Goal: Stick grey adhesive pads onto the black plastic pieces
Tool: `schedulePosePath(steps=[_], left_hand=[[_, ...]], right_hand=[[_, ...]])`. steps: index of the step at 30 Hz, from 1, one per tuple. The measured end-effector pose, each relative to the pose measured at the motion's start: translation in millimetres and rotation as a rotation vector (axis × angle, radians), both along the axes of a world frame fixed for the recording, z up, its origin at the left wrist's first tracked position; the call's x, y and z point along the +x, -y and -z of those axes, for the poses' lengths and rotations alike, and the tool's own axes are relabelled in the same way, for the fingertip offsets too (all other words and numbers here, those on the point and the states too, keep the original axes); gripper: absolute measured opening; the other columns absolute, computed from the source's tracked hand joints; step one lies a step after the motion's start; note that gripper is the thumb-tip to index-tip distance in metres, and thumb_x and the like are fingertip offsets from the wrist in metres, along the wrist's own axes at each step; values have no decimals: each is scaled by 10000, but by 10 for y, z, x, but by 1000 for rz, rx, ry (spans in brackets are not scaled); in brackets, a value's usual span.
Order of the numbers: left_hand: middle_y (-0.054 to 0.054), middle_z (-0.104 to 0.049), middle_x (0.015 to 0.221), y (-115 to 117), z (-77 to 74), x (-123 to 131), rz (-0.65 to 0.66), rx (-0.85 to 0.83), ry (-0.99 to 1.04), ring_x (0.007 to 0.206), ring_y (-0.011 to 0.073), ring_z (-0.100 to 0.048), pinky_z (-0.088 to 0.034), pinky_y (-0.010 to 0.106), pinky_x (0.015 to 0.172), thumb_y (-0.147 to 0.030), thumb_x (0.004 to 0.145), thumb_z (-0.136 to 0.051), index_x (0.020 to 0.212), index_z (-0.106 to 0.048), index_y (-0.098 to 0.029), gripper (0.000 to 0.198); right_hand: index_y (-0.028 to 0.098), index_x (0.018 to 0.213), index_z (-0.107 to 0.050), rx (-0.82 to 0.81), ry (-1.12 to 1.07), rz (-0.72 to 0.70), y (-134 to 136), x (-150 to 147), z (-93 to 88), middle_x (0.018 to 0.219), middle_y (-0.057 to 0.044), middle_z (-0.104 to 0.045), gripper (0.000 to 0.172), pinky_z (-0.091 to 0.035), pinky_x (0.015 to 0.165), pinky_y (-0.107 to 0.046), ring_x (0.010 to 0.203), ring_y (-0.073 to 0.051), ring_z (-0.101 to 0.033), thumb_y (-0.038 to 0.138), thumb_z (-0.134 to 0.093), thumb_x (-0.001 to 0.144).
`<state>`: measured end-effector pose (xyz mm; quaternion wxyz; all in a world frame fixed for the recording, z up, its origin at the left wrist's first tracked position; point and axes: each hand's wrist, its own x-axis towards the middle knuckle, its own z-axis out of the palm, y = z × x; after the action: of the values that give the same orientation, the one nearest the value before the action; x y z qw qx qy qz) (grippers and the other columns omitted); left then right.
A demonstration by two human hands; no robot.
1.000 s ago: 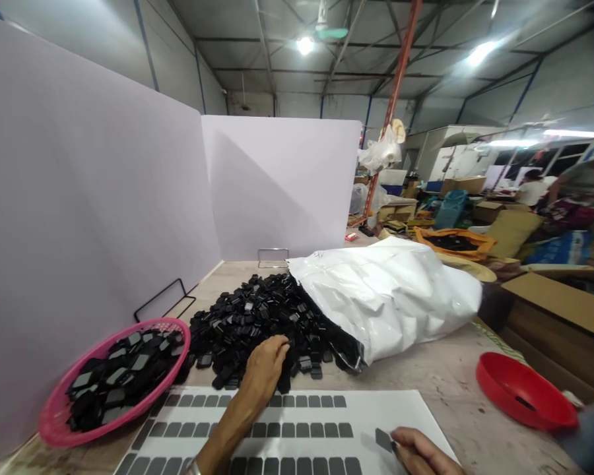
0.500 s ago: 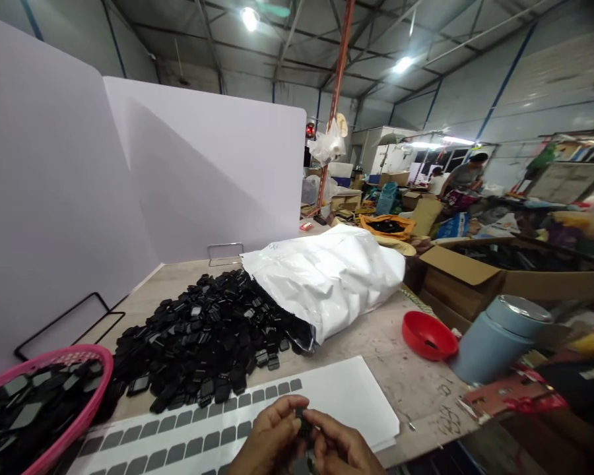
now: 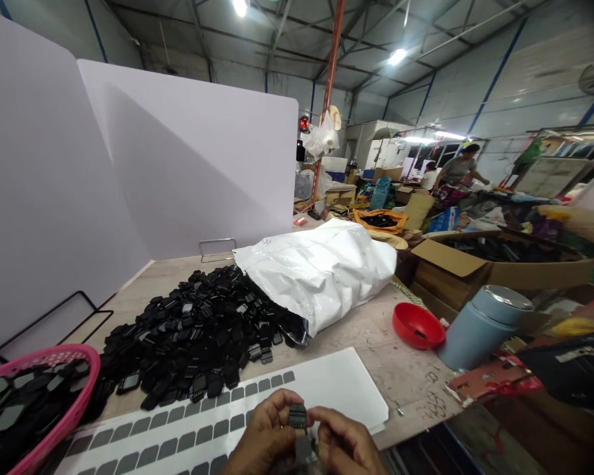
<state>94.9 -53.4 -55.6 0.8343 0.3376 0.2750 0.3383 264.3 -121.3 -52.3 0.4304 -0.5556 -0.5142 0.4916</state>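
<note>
My left hand (image 3: pixel 270 432) pinches a small black plastic piece (image 3: pixel 297 416) between thumb and fingers, low in the middle of the view. Close on its right, my right hand (image 3: pixel 344 441) has its fingers bent together near a small greyish item (image 3: pixel 304 450); what exactly it grips is too blurred to tell. Beneath both hands lies a white sheet (image 3: pixel 327 389) with rows of dark grey rounded squares. Behind it spreads a heap of black pieces (image 3: pixel 178 330), beside the mouth of a white plastic bag (image 3: pixel 321 270).
A pink basket (image 3: pixel 92 379) of black pieces stands at the left. To the right are a red bowl (image 3: pixel 418 325), a blue-grey flask (image 3: pixel 480 330) and an open cardboard box (image 3: pixel 450 257). Wire stands touch white panels (image 3: pixel 188 158). Two people are far behind.
The camera view has shifted slightly. The black piece in my left hand is now raised and turned with its ridged face showing, and my right fingers have moved a little off it.
</note>
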Motion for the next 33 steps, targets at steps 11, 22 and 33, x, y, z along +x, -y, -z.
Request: schedulePosePath(steps=[11,22,33], left_hand=[[26,-710,777,23,-141,17,57,19,-91,430,65,-574,-316,132,358,-95,582,-723,897,-550,-164,366],[-22,-660,582,3,-68,62,22,9,-82,377,64,-529,-331,131,347,-78,532,-665,868,-569,-163,359],[-32,-639,520,-4,-6,61,39,-13,-119,362,77,-520,-308,137,342,-84,525,-670,860,-559,-175,364]], right_hand=[[231,940,-585,622,484,154,-114,-103,43,765,-16,-587,187,-434,633,-240,682,-153,-575,205,-401,920],[222,926,-550,598,671,75,-91,-103,30,765,-22,-578,202,-411,614,-245,718,-169,-574,158,-359,916],[225,934,-587,588,691,41,-94,-72,24,770,-19,-586,221,-417,613,-228,717,-155,-589,153,-380,905]])
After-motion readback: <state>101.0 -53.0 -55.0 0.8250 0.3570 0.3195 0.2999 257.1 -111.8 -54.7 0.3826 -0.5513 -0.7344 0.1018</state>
